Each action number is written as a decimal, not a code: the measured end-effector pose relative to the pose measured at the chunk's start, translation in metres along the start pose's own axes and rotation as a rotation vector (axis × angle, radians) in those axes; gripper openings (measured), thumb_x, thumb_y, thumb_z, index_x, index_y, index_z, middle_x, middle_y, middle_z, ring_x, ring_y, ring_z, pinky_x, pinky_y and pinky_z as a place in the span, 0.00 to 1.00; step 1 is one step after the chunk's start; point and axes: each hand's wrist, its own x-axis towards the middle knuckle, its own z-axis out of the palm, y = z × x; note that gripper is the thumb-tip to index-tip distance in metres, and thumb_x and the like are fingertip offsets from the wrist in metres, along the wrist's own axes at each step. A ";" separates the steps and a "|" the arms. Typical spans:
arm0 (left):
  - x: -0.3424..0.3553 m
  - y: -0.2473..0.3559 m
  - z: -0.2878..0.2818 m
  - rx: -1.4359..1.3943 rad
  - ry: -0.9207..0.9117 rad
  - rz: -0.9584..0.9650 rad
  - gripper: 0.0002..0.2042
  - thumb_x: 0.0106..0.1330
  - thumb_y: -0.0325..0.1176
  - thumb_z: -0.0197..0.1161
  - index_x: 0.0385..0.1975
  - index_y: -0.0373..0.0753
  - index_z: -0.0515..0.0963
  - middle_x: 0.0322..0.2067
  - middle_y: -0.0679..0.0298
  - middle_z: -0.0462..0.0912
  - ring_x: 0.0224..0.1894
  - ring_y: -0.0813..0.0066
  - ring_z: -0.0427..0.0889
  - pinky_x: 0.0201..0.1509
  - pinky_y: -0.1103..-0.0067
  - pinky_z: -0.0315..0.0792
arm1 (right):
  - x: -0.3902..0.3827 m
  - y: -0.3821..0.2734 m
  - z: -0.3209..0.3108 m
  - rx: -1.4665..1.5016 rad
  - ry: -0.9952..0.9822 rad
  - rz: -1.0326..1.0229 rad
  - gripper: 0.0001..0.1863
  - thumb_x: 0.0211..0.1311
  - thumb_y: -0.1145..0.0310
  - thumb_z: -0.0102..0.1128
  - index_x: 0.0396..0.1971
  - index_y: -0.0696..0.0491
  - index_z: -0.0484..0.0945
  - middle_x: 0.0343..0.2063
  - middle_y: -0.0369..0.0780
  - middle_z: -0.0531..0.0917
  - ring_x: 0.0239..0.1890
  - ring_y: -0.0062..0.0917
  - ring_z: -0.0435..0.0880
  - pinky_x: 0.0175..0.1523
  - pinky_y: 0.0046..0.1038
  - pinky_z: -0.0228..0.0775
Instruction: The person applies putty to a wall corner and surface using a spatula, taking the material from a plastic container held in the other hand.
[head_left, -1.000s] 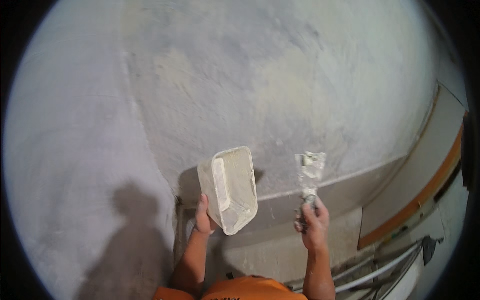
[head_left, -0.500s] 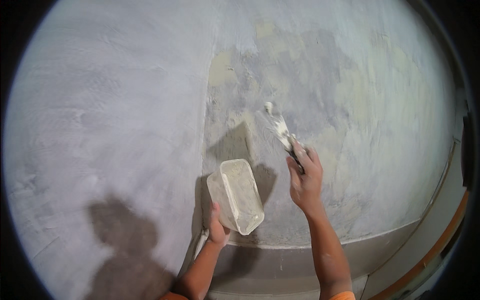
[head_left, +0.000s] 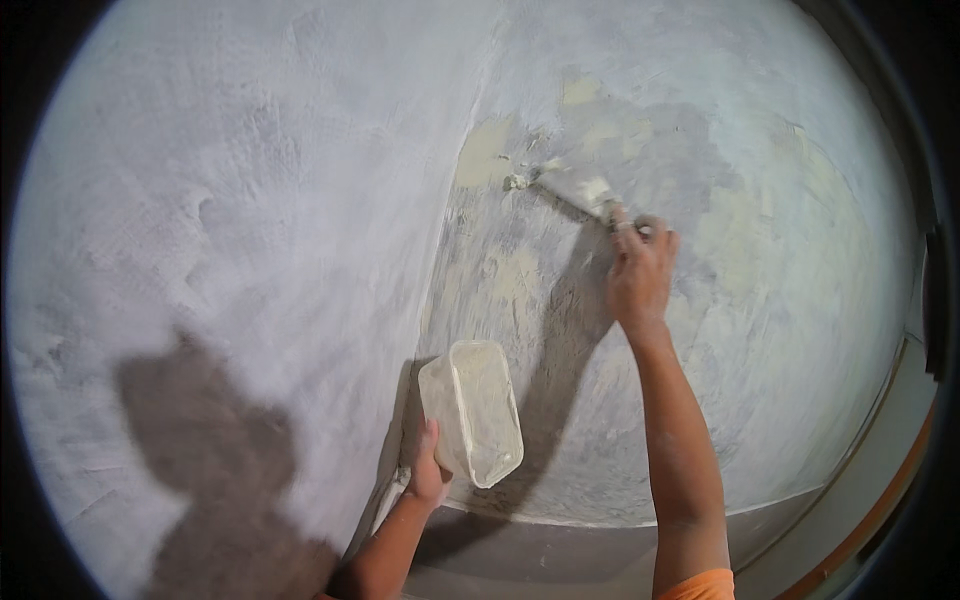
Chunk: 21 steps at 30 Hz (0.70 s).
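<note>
My left hand (head_left: 430, 470) grips a whitish plastic tub (head_left: 470, 410) by its side, its opening tilted toward me and pale paste smeared on its inside. My right hand (head_left: 643, 275) is closed around the handle of a wide putty knife (head_left: 580, 195), raised against the patchy grey-and-cream wall (head_left: 750, 250). The blade lies at a slant on the wall, with a white lump of filler (head_left: 518, 181) at its tip, just right of the inside corner.
A smoother pale wall (head_left: 200, 220) fills the left side, with my shadow on it. Below the patchy wall runs a darker band (head_left: 760, 525). At the right edge are a curved-looking pale panel with an orange-brown trim (head_left: 890, 475) and a dark object (head_left: 933, 300).
My right hand has risen with the putty knife from low down to the upper wall, where the blade now lies. The view has tilted up the wall; the tub stays in my left hand.
</note>
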 end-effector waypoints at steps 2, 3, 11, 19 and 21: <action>0.003 -0.004 -0.003 0.013 0.015 -0.036 0.34 0.75 0.58 0.42 0.72 0.38 0.56 0.67 0.58 0.66 0.69 0.61 0.65 0.71 0.64 0.60 | -0.001 0.004 -0.004 -0.019 0.025 0.068 0.25 0.58 0.81 0.56 0.56 0.48 0.79 0.45 0.44 0.74 0.48 0.41 0.70 0.55 0.40 0.65; 0.006 -0.006 -0.004 0.010 0.014 -0.039 0.34 0.75 0.58 0.42 0.72 0.38 0.56 0.67 0.58 0.66 0.69 0.61 0.65 0.71 0.64 0.60 | -0.001 0.005 -0.009 -0.006 0.045 0.120 0.24 0.60 0.79 0.57 0.57 0.47 0.79 0.45 0.44 0.74 0.48 0.42 0.69 0.55 0.39 0.65; 0.000 0.001 0.008 0.044 0.055 -0.025 0.34 0.75 0.57 0.43 0.72 0.37 0.55 0.68 0.57 0.65 0.70 0.61 0.64 0.72 0.64 0.58 | 0.005 -0.043 -0.010 0.044 -0.119 -0.033 0.25 0.63 0.73 0.58 0.62 0.48 0.72 0.42 0.44 0.73 0.30 0.39 0.83 0.31 0.38 0.76; -0.015 -0.006 0.002 0.105 0.147 0.029 0.35 0.75 0.58 0.43 0.72 0.35 0.55 0.68 0.55 0.64 0.70 0.58 0.64 0.73 0.63 0.58 | -0.037 -0.074 -0.015 -0.111 -0.633 -0.062 0.30 0.63 0.77 0.53 0.67 0.59 0.65 0.31 0.52 0.77 0.27 0.44 0.84 0.31 0.41 0.78; -0.014 -0.003 0.000 -0.028 0.183 -0.074 0.32 0.74 0.51 0.50 0.72 0.41 0.54 0.68 0.60 0.61 0.70 0.65 0.60 0.73 0.68 0.56 | -0.054 -0.085 -0.034 -0.179 -0.781 0.012 0.30 0.63 0.77 0.52 0.66 0.63 0.63 0.30 0.53 0.78 0.28 0.45 0.85 0.31 0.41 0.78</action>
